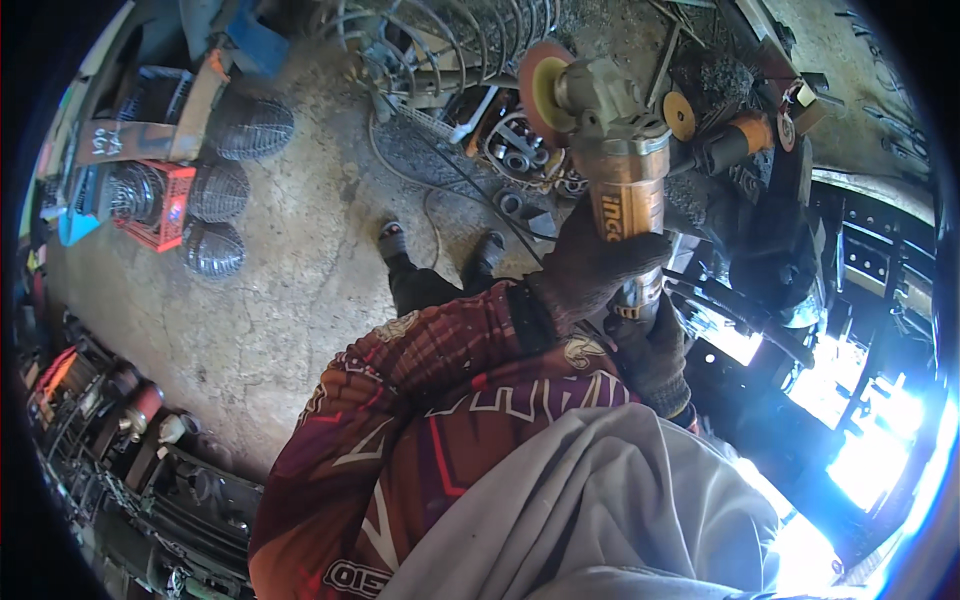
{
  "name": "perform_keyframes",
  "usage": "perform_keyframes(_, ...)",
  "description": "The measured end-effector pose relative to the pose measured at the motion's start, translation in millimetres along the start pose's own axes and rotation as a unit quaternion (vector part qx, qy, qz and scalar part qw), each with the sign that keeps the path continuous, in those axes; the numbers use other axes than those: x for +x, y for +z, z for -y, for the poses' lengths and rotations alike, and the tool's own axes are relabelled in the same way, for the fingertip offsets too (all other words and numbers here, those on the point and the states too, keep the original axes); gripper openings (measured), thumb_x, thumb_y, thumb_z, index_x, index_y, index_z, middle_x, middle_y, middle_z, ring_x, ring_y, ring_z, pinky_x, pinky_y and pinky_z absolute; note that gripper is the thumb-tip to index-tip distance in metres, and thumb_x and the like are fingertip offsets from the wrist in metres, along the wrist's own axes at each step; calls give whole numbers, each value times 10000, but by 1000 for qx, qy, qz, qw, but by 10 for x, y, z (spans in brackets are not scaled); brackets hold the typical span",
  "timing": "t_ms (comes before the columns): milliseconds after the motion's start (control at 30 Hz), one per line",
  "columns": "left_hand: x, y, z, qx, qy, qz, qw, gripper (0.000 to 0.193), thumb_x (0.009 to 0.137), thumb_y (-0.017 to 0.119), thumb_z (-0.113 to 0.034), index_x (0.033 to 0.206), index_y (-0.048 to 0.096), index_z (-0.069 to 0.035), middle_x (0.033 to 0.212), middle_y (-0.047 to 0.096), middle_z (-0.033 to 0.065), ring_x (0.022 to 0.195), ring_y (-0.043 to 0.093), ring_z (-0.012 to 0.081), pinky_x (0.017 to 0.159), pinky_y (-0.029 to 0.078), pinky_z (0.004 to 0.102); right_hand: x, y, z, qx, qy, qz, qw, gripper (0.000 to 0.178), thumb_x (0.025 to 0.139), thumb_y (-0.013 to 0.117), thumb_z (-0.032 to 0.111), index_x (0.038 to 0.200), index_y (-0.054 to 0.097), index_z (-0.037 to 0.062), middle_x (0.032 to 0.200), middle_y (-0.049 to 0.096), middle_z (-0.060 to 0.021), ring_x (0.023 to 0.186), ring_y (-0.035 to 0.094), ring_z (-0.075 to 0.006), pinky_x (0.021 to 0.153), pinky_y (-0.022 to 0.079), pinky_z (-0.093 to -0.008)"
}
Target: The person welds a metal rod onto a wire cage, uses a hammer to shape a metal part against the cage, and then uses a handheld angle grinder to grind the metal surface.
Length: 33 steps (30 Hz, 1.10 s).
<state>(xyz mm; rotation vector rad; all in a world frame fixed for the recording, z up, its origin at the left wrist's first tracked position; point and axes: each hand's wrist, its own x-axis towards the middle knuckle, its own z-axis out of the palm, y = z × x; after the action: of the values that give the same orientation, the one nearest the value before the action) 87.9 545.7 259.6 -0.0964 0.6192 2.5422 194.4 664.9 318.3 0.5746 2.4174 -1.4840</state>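
An angle grinder (628,180) with an orange body and metal gear head is held upright in front of me. Its yellow and reddish disc (545,92) points to the left. My left hand (597,258), in a dark glove, is wrapped around the middle of the body. Lower down, my gloved right hand (655,362) is closed at the tail end of the grinder; its fingers are partly hidden. A dark cable (740,310) passes right of the hands.
A second orange grinder (735,145) lies beyond, near a loose tan disc (679,116). Metal parts fill a container (520,145). Large wire coils (440,45) stand at the far side. Wire cages (215,250) and a red crate (165,210) sit left. A thin cable (437,225) crosses the floor.
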Motion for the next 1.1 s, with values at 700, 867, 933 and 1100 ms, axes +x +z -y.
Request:
perform_keyframes(700, -93, -64, -704, 150, -10, 168, 974, 369, 847, 756, -196, 1121, 573, -30, 925, 643, 53, 781, 649, 141, 676, 558, 313, -123, 624, -99, 466, 25, 118, 877, 809, 725, 866, 454, 1282, 502, -6, 992, 645, -120, 736, 670, -194, 686, 601, -373)
perform_keyframes(867, -168, -85, -794, 268, -13, 74, 961, 312, 829, 755, -153, 1058, 582, -30, 877, 643, 61, 760, 660, 150, 638, 554, 317, -318, 1160, 172, -55, -43, -173, 982, 726, 783, 789, 285, 1370, 446, 28, 1031, 663, -107, 949, 671, -256, 811, 540, -376)
perform_keyframes(933, -179, -38, -837, 277, -57, 53, 958, 317, 822, 757, -151, 1045, 572, -22, 882, 631, 69, 750, 662, 168, 624, 573, 323, -337, 1273, 101, -49, 36, -187, 980, 751, 777, 795, 260, 1389, 429, 24, 1030, 661, -112, 964, 659, -263, 852, 527, -407)
perform_keyframes(1100, -138, -58, -818, 277, -14, 69, 958, 397, 799, 771, -154, 1088, 539, -14, 923, 637, 97, 732, 661, 170, 604, 569, 320, -214, 1212, 154, 124, 111, -70, 984, 455, 856, 737, 196, 1205, 513, 11, 875, 615, -38, 708, 625, -120, 616, 589, -292)
